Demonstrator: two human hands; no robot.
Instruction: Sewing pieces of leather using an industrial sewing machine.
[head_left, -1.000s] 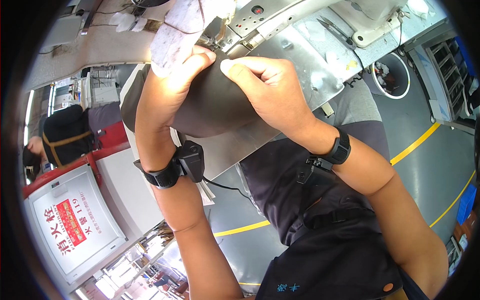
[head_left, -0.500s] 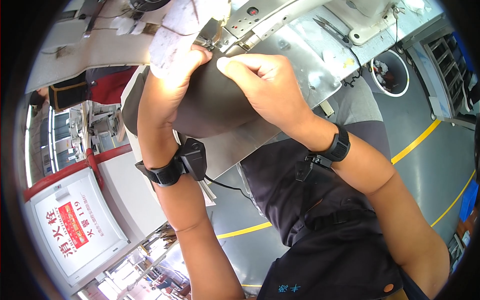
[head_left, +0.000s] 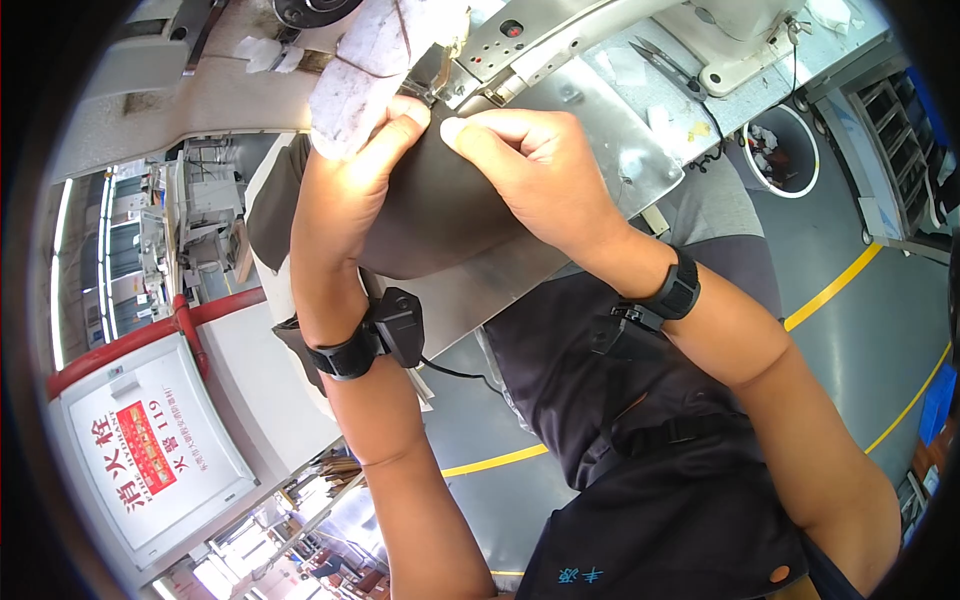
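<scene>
A dark grey-brown piece of sheet material (head_left: 435, 215), leather-like, lies bent over the metal plate below the needle area of a sewing machine (head_left: 545, 35). My left hand (head_left: 370, 165) grips it with thumb and curled fingers, right beside the presser foot (head_left: 425, 93). A little to the right, my right hand (head_left: 550, 170) pinches the same material, thumb pressed against the bent forefinger. Part of the material passes behind my left forearm and shows again to its left. The stitch line itself is too small to make out.
Scissors (head_left: 668, 68) lie on the table right of the machine, beside a second machine base (head_left: 740, 60). A white bin (head_left: 783, 150) with scraps stands on the floor at the right. A white cabinet (head_left: 150, 450) and a red pipe (head_left: 215, 312) are at the left.
My left hand and forearm have shifted slightly right, and the material has moved a little with them. My right hand stays nearly in place. The person at the far left is gone from view.
</scene>
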